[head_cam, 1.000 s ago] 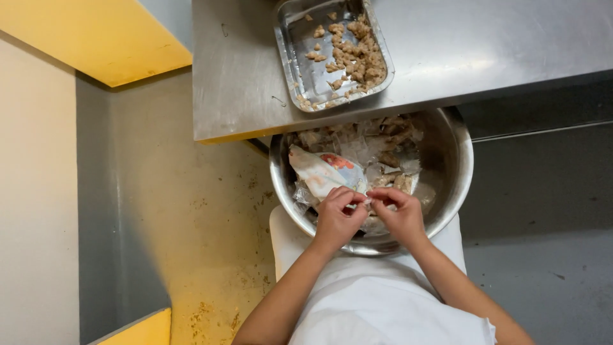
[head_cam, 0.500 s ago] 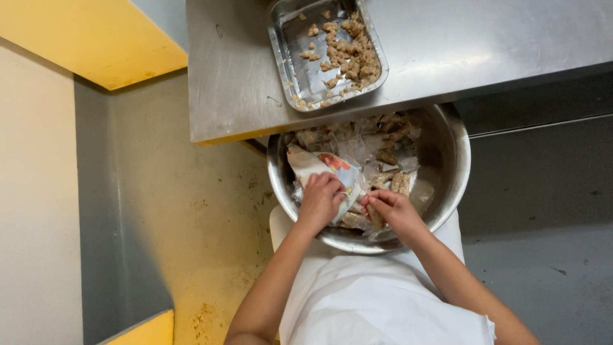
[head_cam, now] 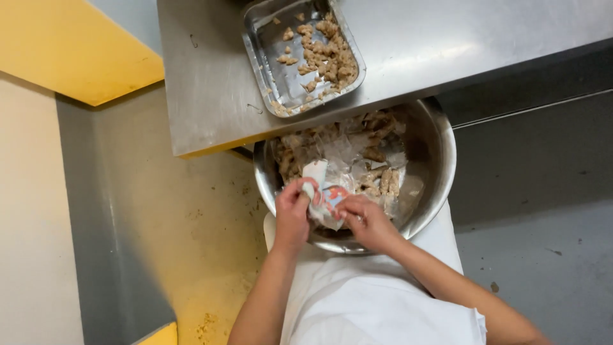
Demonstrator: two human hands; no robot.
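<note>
Both hands working a small packet over the steel bowl.
The left hand (head_cam: 292,214) and right hand (head_cam: 365,222) are pinching a white, red-printed packet (head_cam: 321,199), now lower than a moment ago, above the round steel bowl (head_cam: 440,172); beyond them, a crumb-filled rectangular foil tray (head_cam: 262,45) is sitting on the steel table (head_cam: 204,96).

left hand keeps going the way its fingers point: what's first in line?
The left hand already pinches the small packet. Straight on, it would likely meet the clear wrappers and brownish pieces in the steel bowl; depth is unclear.
</note>
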